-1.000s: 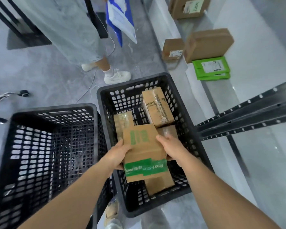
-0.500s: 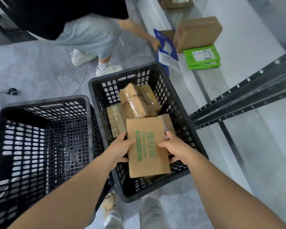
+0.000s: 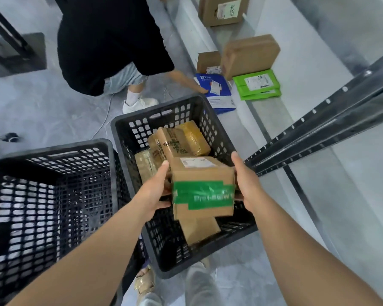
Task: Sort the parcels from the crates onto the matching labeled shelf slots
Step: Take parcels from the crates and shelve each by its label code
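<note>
Parcel: the cardboard box with green tape (image 3: 202, 188) sits between your two hands, lifted above the near half of the right crate (image 3: 128, 129), its white label turned up and away from you.
Left hand (image 3: 157, 191): you hold the box's left side, thumb up along the upper edge and fingers curled under the lower corner.
Right hand (image 3: 244, 184): you press flat against the right side, thumb pointing up; the fingers are hidden behind the box, so how far they wrap I cannot tell.
Long axis: as you hold it, the box runs a little longer away from you than across, the taped face nearest you, tilted slightly down toward your body.
Direction to the shelf: the shelf rails (image 3: 318, 129) lie to the right of your right hand and just beyond it, so that hand is the nearer one; the swing is likely rightward.
Label: too blurred to read from here, so the matching slot cannot be told yet.
Still in the crate: more parcels (image 3: 175, 142) lie beyond and below your hands.
Left of your hands: the second crate (image 3: 51, 149), well clear of the swing.
Beyond your hands: another person (image 3: 108, 40) bends over a blue mailer (image 3: 217, 93) by the lower shelf; mind them as you turn.
</note>
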{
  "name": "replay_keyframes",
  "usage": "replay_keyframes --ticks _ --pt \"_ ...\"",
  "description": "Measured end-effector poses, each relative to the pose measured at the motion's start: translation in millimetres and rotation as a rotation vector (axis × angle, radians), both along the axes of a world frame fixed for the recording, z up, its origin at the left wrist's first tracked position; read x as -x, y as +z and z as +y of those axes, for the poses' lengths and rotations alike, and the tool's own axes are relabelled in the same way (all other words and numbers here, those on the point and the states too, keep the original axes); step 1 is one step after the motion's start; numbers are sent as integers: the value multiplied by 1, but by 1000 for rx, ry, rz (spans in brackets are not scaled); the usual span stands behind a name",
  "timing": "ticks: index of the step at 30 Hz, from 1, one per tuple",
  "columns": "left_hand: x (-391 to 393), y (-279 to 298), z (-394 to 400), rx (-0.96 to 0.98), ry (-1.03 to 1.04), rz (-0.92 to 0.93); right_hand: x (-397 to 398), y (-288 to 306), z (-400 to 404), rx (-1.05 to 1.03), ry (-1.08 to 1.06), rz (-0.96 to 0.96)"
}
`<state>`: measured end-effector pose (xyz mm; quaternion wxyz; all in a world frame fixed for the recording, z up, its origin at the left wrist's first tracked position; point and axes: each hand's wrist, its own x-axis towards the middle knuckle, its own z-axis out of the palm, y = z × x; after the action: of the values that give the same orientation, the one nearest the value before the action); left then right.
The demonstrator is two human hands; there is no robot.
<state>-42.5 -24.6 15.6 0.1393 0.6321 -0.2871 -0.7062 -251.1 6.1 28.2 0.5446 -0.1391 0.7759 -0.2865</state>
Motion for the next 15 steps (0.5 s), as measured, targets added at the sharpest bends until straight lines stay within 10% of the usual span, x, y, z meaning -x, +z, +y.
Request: replay_keyframes --ticks 15 --pt "-9 -45 46 -76 -217 -118 -9 -54 56 -135 245 -8"
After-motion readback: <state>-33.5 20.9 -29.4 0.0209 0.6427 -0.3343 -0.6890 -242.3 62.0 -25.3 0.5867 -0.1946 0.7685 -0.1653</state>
